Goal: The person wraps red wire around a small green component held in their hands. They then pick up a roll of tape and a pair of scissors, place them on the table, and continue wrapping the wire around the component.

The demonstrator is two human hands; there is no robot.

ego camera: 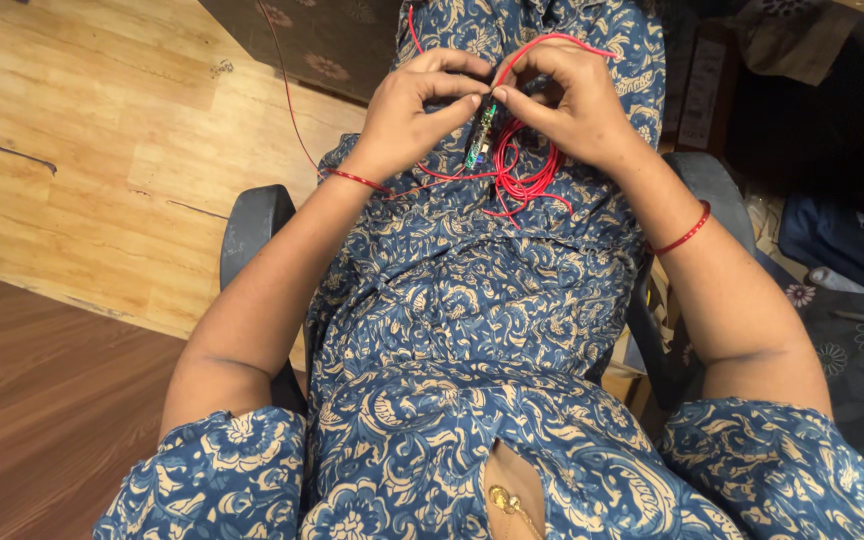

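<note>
Over the lap of a seated person in a blue dress with a cream paisley print [452, 330], both hands meet around a small narrow green circuit board [481, 135]. That board stands nearly on end just above the lap, its upper end caught between the two hands. The left hand [407, 110] curls in from the left, thumb and forefinger pressed together in a pinch on the board's top edge, the other fingers folded over it. The right hand [577, 100] mirrors it from the right, its thumb and forefinger also closed on the top of the board, where a thin red insulated wire [527, 175] runs in. This wire loops over the right hand's fingers and gathers in a loose tangle on the dress just beside and below the board; one strand trails away up and to the left across the pale wooden floor [82, 150]. Each wrist wears a red thread band. Black chair armrests [252, 225] show on either side of the lap.
</note>
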